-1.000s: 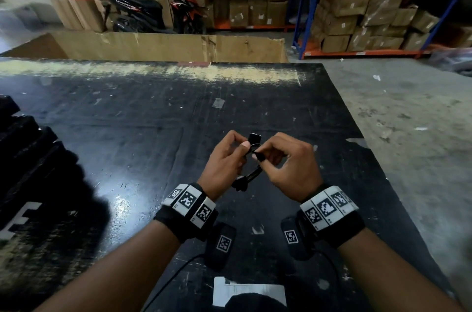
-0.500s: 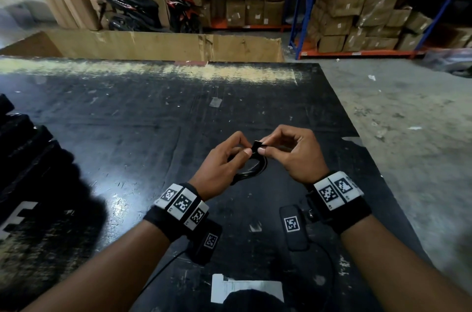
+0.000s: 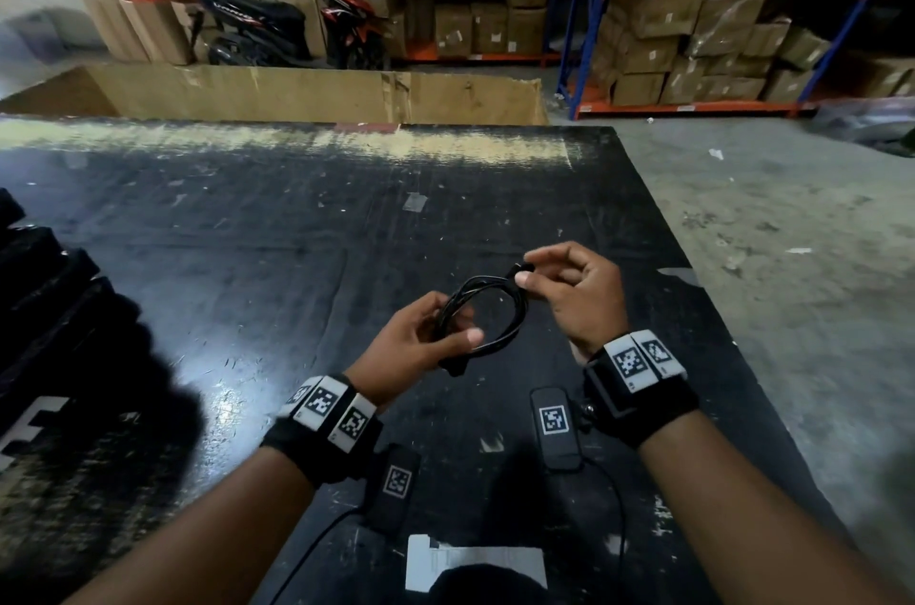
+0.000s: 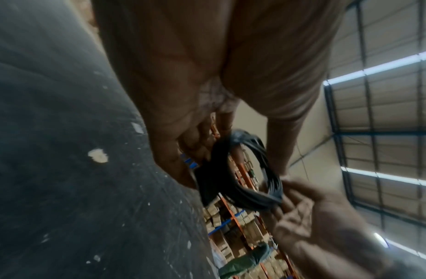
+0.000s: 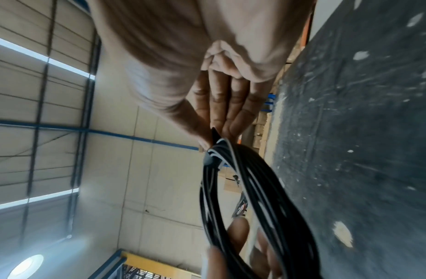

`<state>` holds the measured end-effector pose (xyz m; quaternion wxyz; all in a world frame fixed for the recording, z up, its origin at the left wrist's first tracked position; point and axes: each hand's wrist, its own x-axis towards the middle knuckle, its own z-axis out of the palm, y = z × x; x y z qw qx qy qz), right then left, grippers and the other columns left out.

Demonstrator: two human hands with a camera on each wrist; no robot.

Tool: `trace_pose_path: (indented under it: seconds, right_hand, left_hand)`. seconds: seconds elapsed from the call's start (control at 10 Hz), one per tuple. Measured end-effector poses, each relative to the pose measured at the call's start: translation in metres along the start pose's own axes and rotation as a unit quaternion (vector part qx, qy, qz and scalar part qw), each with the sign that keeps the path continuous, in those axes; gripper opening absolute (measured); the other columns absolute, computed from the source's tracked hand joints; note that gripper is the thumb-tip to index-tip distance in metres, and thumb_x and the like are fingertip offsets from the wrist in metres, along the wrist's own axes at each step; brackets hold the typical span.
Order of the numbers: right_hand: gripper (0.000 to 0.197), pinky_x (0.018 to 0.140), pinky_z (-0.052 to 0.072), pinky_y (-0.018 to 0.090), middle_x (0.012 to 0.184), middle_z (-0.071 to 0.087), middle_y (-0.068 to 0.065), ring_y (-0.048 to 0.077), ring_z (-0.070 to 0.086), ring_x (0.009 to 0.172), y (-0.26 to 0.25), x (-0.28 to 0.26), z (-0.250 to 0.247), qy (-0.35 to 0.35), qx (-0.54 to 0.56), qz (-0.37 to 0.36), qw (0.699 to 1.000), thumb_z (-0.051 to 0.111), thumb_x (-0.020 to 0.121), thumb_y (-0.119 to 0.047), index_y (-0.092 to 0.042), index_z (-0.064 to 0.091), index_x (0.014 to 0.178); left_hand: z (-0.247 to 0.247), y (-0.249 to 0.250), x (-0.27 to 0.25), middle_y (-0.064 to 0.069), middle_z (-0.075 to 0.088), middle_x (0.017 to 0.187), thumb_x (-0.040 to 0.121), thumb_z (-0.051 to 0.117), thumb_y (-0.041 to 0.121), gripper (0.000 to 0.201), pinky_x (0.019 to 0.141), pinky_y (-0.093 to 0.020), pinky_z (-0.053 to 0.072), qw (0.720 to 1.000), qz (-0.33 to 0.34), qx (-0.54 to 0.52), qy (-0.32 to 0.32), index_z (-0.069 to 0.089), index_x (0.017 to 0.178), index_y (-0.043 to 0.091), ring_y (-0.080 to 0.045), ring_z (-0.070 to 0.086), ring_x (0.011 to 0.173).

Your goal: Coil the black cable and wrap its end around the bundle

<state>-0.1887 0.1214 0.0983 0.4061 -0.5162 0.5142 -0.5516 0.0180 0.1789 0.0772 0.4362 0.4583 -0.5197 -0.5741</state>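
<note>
The black cable (image 3: 500, 329) hangs as a round coil of several loops between both hands, above the black table (image 3: 247, 258). My left hand (image 3: 426, 337) grips the coil's near left side, thumb laid over the strands. My right hand (image 3: 569, 287) pinches the cable's end (image 3: 517, 269) at the coil's far right, thumb against forefinger. In the left wrist view the coil (image 4: 245, 173) shows as a ring below my palm, a dark plug beside it. The right wrist view shows the strands (image 5: 255, 198) running away from my fingertips (image 5: 216, 130).
A dark stack (image 3: 44, 307) sits at the table's left edge. A white paper label (image 3: 475, 565) lies at the near edge. Beyond the table stand a cardboard wall (image 3: 317, 92), motorbikes (image 3: 277, 25) and shelves of boxes (image 3: 693, 25). Concrete floor (image 3: 792, 258) lies to the right.
The hands have moved apart and the tight bundle has opened into a wide ring. My right hand has moved up and right with the cable's end.
</note>
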Motion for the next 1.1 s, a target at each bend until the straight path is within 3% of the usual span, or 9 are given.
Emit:
trace_pose_path:
  seconds: [0.1, 0.2, 0.4, 0.5, 0.6, 0.7, 0.8, 1.0, 1.1]
  right_hand:
    - [0.021, 0.076, 0.061, 0.035, 0.080, 0.075, 0.018, 0.021, 0.071, 0.072, 0.014, -0.006, 0.000, 0.024, 0.060, 0.065, 0.996, 0.080, 0.075, 0.007, -0.011, 0.075, 0.085]
    - [0.021, 0.061, 0.057, 0.020, 0.077, 0.073, 0.012, 0.008, 0.068, 0.059, 0.027, -0.005, 0.001, 0.036, 0.100, 0.125, 0.986, 0.074, 0.080, 0.011, -0.008, 0.075, 0.087]
    - [0.021, 0.050, 0.052, 0.017, 0.065, 0.071, 0.008, 0.010, 0.064, 0.049, 0.053, 0.006, -0.009, 0.021, -0.041, 0.153, 0.987, 0.075, 0.076, 0.009, -0.012, 0.076, 0.071]
    - [0.016, 0.060, 0.058, 0.029, 0.060, 0.074, 0.002, 0.018, 0.071, 0.057, 0.074, 0.014, -0.014, 0.006, -0.144, 0.160, 0.977, 0.082, 0.066, -0.005, -0.019, 0.076, 0.062]
    - [0.020, 0.072, 0.065, 0.039, 0.058, 0.075, -0.003, 0.021, 0.076, 0.065, 0.093, 0.019, -0.013, -0.012, -0.222, 0.168, 0.960, 0.085, 0.057, -0.015, -0.033, 0.076, 0.061]
    - [0.018, 0.079, 0.064, 0.036, 0.058, 0.073, -0.007, 0.019, 0.075, 0.070, 0.106, 0.024, -0.006, -0.015, -0.272, 0.168, 0.947, 0.085, 0.059, -0.013, -0.026, 0.072, 0.055]
    - [0.019, 0.083, 0.057, 0.025, 0.072, 0.076, -0.005, 0.019, 0.074, 0.086, 0.116, 0.027, -0.002, -0.045, -0.325, 0.178, 0.928, 0.084, 0.067, -0.015, -0.025, 0.070, 0.058]
    - [0.003, 0.087, 0.050, 0.022, 0.086, 0.081, 0.003, 0.022, 0.074, 0.091, 0.120, 0.028, -0.007, -0.103, -0.371, 0.145, 0.912, 0.079, 0.078, -0.020, -0.019, 0.080, 0.076]
    - [0.007, 0.095, 0.055, 0.034, 0.083, 0.080, 0.000, 0.019, 0.074, 0.086, 0.107, 0.032, -0.029, -0.073, -0.367, 0.115, 0.920, 0.081, 0.079, -0.021, -0.022, 0.077, 0.072]
  left_hand:
    - [-0.010, -0.010, -0.002, -0.013, 0.067, 0.104, 0.081, 0.082, 0.002, 0.038, 0.085, -0.046, 0.060, 0.999, -0.035, -0.004, -0.004, 0.063, 0.113, 0.001, -0.030, 0.068, 0.096]
    - [-0.013, -0.013, 0.001, -0.016, 0.071, 0.103, 0.081, 0.079, -0.004, 0.037, 0.077, -0.034, 0.061, 0.999, -0.051, -0.004, 0.006, 0.065, 0.115, 0.000, -0.034, 0.071, 0.098]
    - [-0.018, -0.023, 0.018, -0.021, 0.076, 0.100, 0.090, 0.067, -0.007, 0.029, 0.080, -0.026, 0.062, 0.993, -0.066, -0.073, 0.057, 0.069, 0.119, -0.002, -0.022, 0.077, 0.083]
    - [-0.021, -0.035, 0.033, -0.017, 0.079, 0.093, 0.094, 0.060, -0.010, 0.022, 0.081, -0.030, 0.063, 0.984, -0.098, -0.114, 0.091, 0.072, 0.109, 0.000, -0.024, 0.078, 0.078]
    - [-0.024, -0.052, 0.054, -0.014, 0.078, 0.076, 0.090, 0.068, -0.008, 0.014, 0.061, -0.025, 0.063, 0.976, -0.138, -0.034, 0.164, 0.073, 0.101, -0.001, -0.018, 0.075, 0.059]
    - [-0.029, -0.077, 0.075, -0.023, 0.077, 0.081, 0.082, 0.078, -0.004, 0.011, 0.051, -0.025, 0.057, 0.963, -0.170, 0.066, 0.198, 0.075, 0.086, 0.005, -0.028, 0.076, 0.065]
    - [-0.028, -0.094, 0.088, -0.016, 0.078, 0.077, 0.080, 0.079, 0.000, 0.009, 0.066, -0.032, 0.061, 0.950, -0.185, 0.156, 0.198, 0.078, 0.082, 0.010, -0.031, 0.077, 0.074]
    - [-0.044, -0.100, 0.094, 0.001, 0.071, 0.081, 0.080, 0.080, 0.024, 0.013, 0.085, -0.025, 0.056, 0.910, -0.189, 0.330, 0.165, 0.080, 0.092, 0.025, -0.021, 0.070, 0.081]
    - [-0.072, -0.088, 0.089, -0.003, 0.072, 0.079, 0.083, 0.078, 0.025, 0.010, 0.071, -0.025, 0.056, 0.920, -0.171, 0.310, 0.168, 0.080, 0.093, 0.024, -0.021, 0.069, 0.073]
